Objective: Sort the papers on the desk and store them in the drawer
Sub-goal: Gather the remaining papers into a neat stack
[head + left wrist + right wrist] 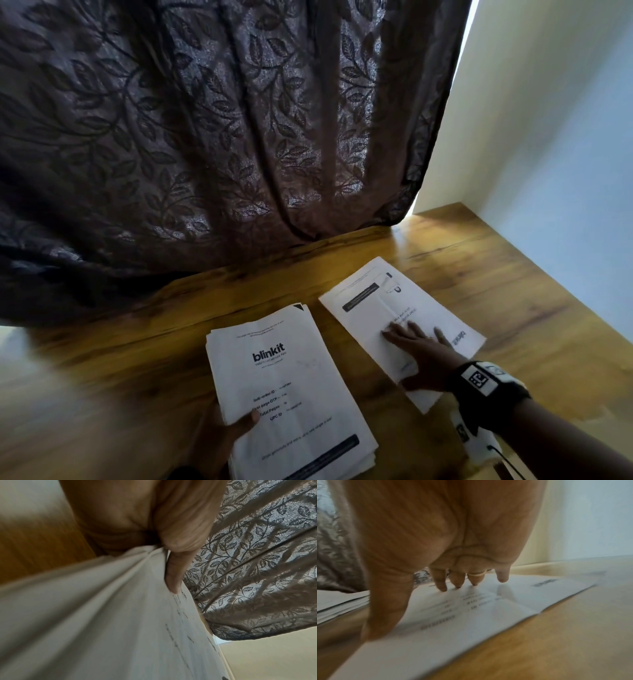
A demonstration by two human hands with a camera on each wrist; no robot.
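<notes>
Head view shows you mid-sort: your left hand (219, 435) pinches the blinkit stack (291, 387) at its near-left edge, thumb on top, while your right hand (421, 353) presses flat, fingers straight, on the loose sheet (373, 301) beside it on the desk (513, 291). Next, likely merge both piles squarely; no drawer shows. The stack's long axis runs away from you; the sheet lies upside down, angled leftward.

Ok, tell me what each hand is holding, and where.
Left hand grips the white printed paper stack at its left edge. Right hand holds nothing, pressing flat on the white sheet.
</notes>
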